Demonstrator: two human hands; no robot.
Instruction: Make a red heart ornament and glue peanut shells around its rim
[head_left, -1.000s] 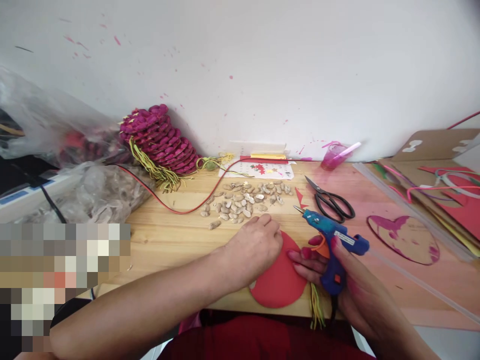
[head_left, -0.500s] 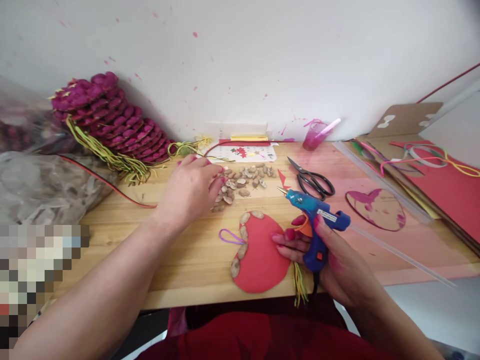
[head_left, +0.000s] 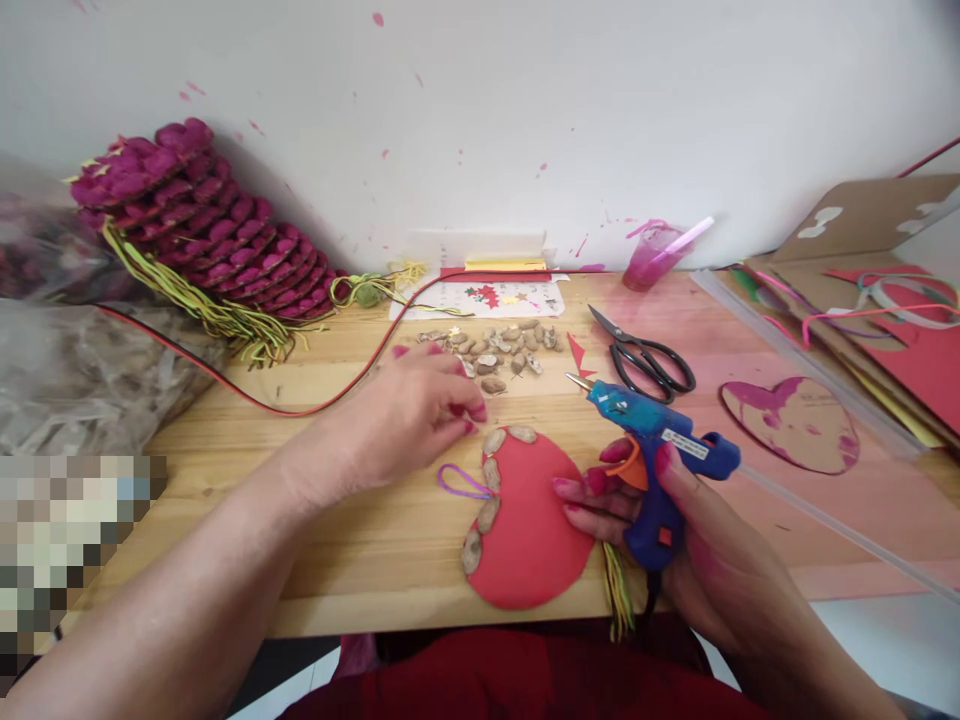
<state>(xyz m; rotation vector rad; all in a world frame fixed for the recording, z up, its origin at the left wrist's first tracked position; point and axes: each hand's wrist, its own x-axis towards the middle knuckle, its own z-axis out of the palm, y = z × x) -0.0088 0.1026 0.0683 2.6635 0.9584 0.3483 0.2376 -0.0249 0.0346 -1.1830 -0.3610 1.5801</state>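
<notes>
In my right hand is a blue hot glue gun with an orange trigger, its metal nozzle pointing up and left. Fingertips of that hand rest on the right edge of a red heart. Several peanut shells line the heart's upper left edge, beside a purple loop; a yellow-green tassel hangs from its other side. My left hand hovers between the heart and a pile of peanut shells, fingers curled together; what they hold is hidden.
Black-handled scissors lie behind the glue gun. Farther right are a paint-stained cardboard heart and stacked cardboard. A pink cup stands by the wall. A red-black cord crosses the left side, near a magenta stacked decoration and plastic bag.
My left hand has drawn back from the shell pile, toward me and slightly right, nearer the heart. The glue gun stays in my right hand. The whole view has shifted slightly.
</notes>
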